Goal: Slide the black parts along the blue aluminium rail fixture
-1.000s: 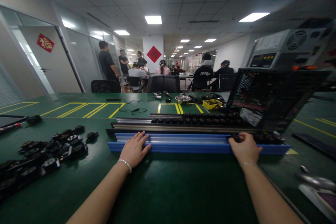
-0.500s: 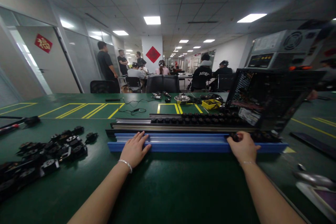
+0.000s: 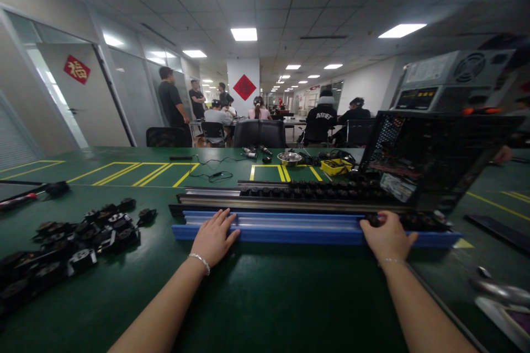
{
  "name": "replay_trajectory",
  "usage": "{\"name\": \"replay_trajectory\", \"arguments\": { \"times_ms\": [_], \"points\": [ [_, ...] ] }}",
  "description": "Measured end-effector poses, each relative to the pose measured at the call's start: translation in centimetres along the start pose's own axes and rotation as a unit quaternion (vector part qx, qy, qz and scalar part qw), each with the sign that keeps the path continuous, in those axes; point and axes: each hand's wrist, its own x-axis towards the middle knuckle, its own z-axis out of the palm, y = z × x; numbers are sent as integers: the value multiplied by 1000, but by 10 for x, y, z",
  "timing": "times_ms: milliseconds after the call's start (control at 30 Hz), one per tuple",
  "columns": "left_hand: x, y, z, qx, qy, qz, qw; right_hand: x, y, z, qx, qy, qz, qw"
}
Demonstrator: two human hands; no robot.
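Green tabletop [image 3: 290, 298] stretches out, with a blue rail [image 3: 273, 236] lying across it at twelve o'clock. Toward eleven o'clock, the left hand [image 3: 211, 241] rests spread-fingered on the rail; toward two, the right hand [image 3: 385, 238] pinches a small black part [image 3: 375, 221] at the rail. Loose black pieces [image 3: 86, 231] lie heaped toward ten.

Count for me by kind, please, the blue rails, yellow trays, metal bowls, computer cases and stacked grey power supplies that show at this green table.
Blue rail: 1
Yellow tray: 1
Metal bowl: 1
Computer case: 1
Grey power supplies: 2
Total: 6
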Motion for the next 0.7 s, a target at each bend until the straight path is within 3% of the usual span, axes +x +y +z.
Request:
{"name": "replay_trajectory", "arguments": {
  "times_ms": [700],
  "points": [
    [0, 1, -2, 6, -6, -4, 1000, -7, -8, 2, -6, -8, -43, 999]
  ]
}}
